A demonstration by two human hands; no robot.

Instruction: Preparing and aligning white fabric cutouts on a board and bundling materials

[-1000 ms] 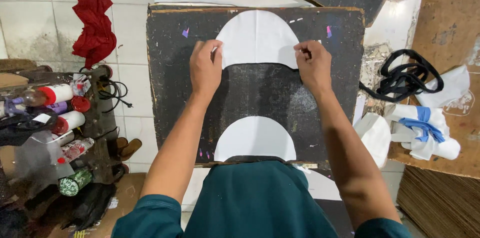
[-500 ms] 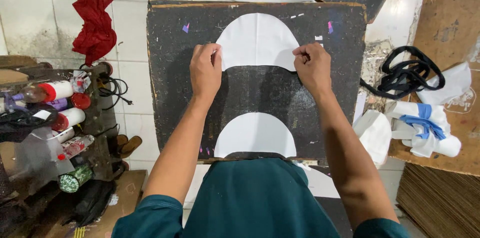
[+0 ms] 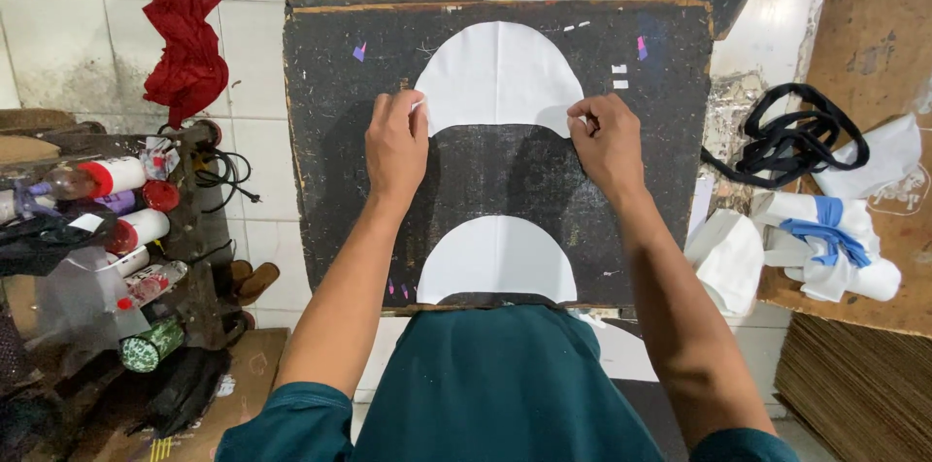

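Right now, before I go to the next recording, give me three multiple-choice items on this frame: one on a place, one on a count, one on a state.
1. Where is the red cloth?
A. on the black board
B. against the tiled wall, left of the board
C. on the cardboard at right

2. How many white half-round pieces lie on the board?
A. one
B. two
C. four

3. What are the hands doing?
A. both touch the upper piece's lower corners
B. both are raised off the board
C. one holds a bottle

Key: 1 B, it hangs left of the board. 2 B, upper piece and lower piece. 3 A, left hand and right hand each rest at a corner.
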